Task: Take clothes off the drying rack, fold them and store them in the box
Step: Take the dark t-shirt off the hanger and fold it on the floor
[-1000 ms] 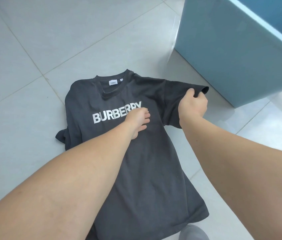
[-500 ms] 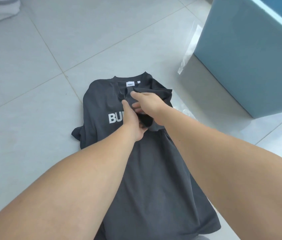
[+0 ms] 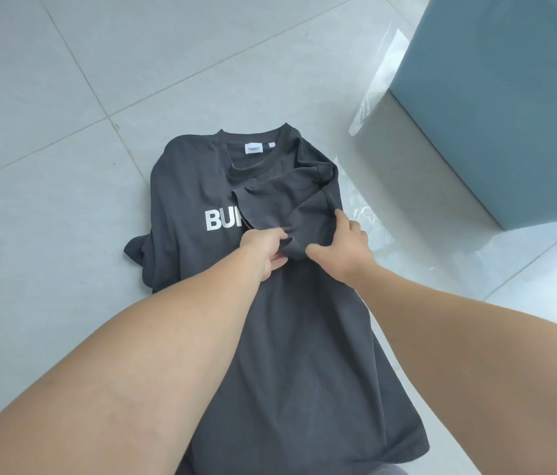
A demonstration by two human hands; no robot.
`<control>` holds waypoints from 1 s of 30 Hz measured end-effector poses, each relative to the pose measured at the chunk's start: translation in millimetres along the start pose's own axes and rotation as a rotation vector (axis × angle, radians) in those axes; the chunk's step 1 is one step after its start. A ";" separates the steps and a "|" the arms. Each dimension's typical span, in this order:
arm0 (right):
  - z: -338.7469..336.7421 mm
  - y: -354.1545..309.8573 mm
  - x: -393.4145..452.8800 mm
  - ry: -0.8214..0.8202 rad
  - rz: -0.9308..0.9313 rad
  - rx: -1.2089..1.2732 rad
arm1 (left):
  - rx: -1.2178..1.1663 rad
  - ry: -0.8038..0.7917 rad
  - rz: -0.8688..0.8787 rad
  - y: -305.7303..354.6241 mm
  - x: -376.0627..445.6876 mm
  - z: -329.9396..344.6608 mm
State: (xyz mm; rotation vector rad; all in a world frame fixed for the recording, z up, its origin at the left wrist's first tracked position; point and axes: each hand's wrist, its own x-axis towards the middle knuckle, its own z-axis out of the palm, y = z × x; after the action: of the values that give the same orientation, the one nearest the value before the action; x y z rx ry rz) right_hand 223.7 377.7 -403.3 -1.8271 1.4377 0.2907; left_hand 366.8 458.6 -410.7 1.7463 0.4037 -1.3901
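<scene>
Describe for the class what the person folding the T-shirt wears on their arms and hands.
Nothing shows on either: both forearms are bare for all of their visible length, with no sleeves in view. The left hand and right hand have no gloves, and no rings, watch or bracelets are visible.
</scene>
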 end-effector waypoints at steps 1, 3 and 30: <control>3.2 5.8 -0.7 -0.010 -0.001 -0.087 | -0.048 0.012 0.033 0.0 2.5 1.7; 6.6 17.0 4.0 0.025 0.075 -0.144 | -0.149 -0.014 0.094 1.0 4.3 5.8; -4.2 79.7 3.6 0.114 0.112 0.052 | 1.266 0.227 0.569 73.7 31.6 106.4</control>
State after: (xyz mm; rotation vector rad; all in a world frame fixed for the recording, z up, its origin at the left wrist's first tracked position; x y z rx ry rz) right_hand 151.9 367.6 -436.9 -1.7490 1.6152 0.2058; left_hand 360.5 325.5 -411.9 2.6835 -1.0352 -1.0203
